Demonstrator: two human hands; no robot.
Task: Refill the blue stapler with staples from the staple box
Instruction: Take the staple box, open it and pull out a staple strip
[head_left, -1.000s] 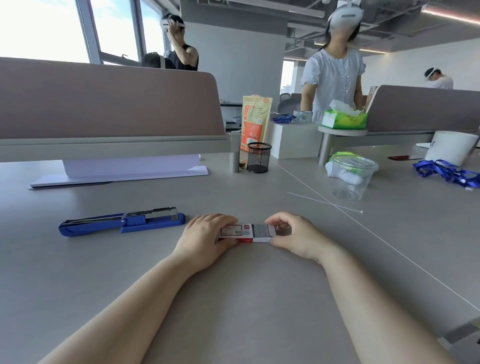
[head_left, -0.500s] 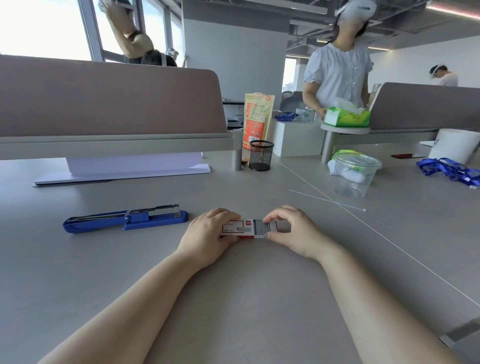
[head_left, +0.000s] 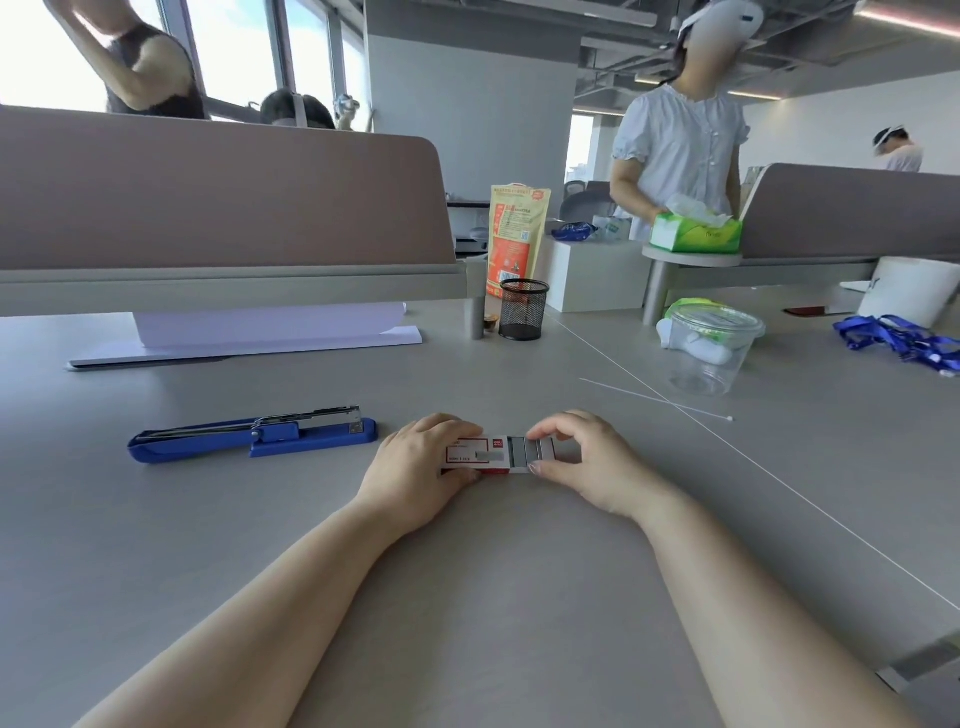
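Left hand (head_left: 415, 467) clamps staple box (head_left: 480, 457) sleeve flat on worktop (head_left: 467, 597). Right hand (head_left: 587, 462) pinches inner tray, drawn further out than before, grey strips exposed. One blue stapler (head_left: 254, 439), lying open, left of left hand, untouched. One box.
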